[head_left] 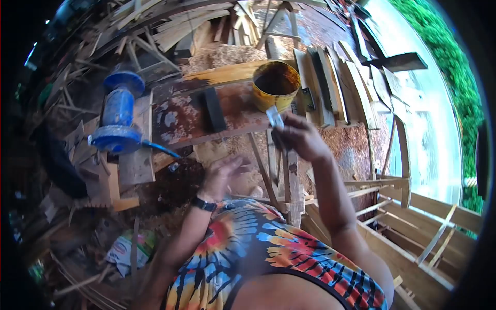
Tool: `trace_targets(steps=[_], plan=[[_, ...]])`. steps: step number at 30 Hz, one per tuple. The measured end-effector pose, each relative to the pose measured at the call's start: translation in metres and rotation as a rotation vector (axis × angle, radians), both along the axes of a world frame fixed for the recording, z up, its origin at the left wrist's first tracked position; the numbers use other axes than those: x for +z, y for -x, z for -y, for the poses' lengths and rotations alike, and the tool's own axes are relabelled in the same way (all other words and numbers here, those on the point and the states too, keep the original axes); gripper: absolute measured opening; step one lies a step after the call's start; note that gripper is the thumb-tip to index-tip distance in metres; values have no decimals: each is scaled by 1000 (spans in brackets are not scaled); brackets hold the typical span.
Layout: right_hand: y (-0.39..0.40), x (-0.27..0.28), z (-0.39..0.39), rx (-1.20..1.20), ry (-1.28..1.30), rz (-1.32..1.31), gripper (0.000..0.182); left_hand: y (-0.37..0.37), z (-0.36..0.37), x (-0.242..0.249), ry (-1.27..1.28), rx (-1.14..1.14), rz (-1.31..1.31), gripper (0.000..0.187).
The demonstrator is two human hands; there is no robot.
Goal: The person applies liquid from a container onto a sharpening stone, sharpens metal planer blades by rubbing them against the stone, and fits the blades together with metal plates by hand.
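My right hand (305,139) is raised at the near edge of the work table (178,116), its fingers pinched on a small flat pale piece (275,118). I cannot make out exactly what that piece is. Just behind it stands a yellow bucket (260,101), stained and with dark brown contents. Over the ground in front of my body, my left hand (227,173) holds nothing, and its fingers stretch out slightly blurred. A dark rectangular block (213,108) lies on the table, left of the bucket.
A blue spool-shaped object (120,108) stands on the left. Boards (330,85) are lined up right of the bucket, and a wooden frame (434,240) lies at the lower right. Scrap wood (191,26) is piled at the back. A plastic bag (126,250) lies lower left.
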State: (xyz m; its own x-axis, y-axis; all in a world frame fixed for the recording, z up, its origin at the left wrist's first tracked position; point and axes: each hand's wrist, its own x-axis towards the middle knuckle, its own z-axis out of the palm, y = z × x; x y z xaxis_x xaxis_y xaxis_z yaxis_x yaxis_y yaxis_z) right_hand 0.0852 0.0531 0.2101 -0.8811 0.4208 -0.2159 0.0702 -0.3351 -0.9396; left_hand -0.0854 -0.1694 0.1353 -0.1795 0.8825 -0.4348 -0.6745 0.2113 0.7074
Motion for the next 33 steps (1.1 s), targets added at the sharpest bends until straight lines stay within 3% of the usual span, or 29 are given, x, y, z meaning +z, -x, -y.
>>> trace_targets(steps=[4,9,12,13,16,20,22,25,27,28,30,32,33], plan=[[43,22,-75,21,-592,311,23,13,7,-9,89,13,-104,26],[113,-13,-168,251,-908,633,24,49,-4,-33,65,-90,-102,26],[129,-138,-232,83,-48,562,26,62,-13,-51,90,-125,-111,26],[136,-138,-228,147,-169,580,26,67,-21,-56,76,-127,-142,26],[149,-110,-204,471,-921,791,27,83,-43,-58,28,-202,-376,26],[157,-57,-158,634,-1235,981,28,107,-86,-40,-70,-372,-673,25],[155,-29,-139,642,-1328,1037,29,113,-115,-5,-127,-367,-859,28],[152,28,-115,490,-1437,1091,31,114,-168,15,-317,-255,-1236,29],[146,49,-106,276,-1439,1096,31,110,-206,25,-541,-149,-1495,14],[138,52,-111,150,-1395,1084,29,106,-223,29,-522,-179,-1519,13],[116,1,-153,-155,-1381,1010,22,99,-251,24,-452,-257,-1631,15],[95,-15,-171,-382,-1331,827,18,91,-267,34,-340,-454,-1615,20],[89,9,-162,-443,-1110,695,15,88,-275,34,-342,-618,-1640,20]])
